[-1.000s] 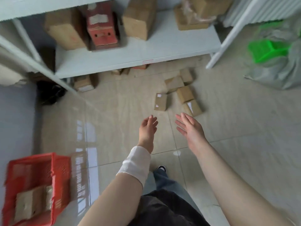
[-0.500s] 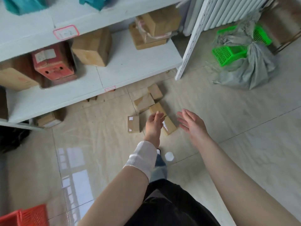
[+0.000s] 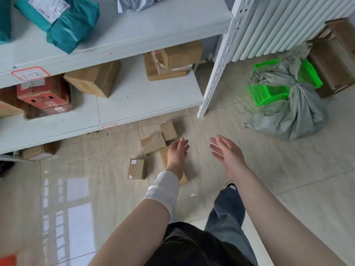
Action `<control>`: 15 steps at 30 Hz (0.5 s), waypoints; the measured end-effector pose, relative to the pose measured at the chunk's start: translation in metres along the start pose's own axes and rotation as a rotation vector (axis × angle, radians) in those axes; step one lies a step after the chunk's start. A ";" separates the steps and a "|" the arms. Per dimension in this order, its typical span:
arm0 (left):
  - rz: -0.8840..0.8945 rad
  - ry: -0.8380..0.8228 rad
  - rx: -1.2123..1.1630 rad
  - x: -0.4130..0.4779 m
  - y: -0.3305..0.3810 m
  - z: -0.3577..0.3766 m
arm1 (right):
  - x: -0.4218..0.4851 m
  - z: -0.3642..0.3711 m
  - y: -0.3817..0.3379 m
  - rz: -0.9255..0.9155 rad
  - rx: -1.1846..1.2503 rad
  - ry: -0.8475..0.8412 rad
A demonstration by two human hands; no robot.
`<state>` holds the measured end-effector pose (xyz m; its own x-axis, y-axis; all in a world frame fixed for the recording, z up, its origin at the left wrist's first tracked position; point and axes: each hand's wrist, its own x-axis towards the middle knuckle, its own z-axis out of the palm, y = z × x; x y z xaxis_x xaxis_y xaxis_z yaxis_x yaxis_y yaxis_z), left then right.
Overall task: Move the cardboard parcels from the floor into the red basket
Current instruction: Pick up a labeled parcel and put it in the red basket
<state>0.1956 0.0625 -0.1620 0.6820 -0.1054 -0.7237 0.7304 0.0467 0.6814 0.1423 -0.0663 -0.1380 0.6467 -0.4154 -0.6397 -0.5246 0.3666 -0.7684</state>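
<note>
Reaching left hand (image 3: 176, 153) and right hand (image 3: 229, 153), both empty and spread, toward parcels (image 3: 152, 143) lying before the shelf (image 3: 134, 106); likely needing grips on opposite sides.

We see both arms stretched out, holding nothing. The left hand (image 3: 176, 154) hovers over the cardboard parcels (image 3: 152, 143) near the white shelf post (image 3: 211, 77) foot, and the right hand (image 3: 228, 152) is straight-fingered below that foot. A labelled parcel (image 3: 136, 168) lies farther from the post, to its left.
</note>
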 end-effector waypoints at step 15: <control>-0.002 0.400 -0.319 0.042 0.001 0.146 | 0.142 -0.079 -0.091 0.052 -0.328 -0.350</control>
<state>0.2189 -0.0871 -0.1756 0.5964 0.2798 -0.7523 0.6642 0.3543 0.6583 0.2382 -0.2243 -0.1604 0.7331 -0.0776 -0.6756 -0.6716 0.0739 -0.7372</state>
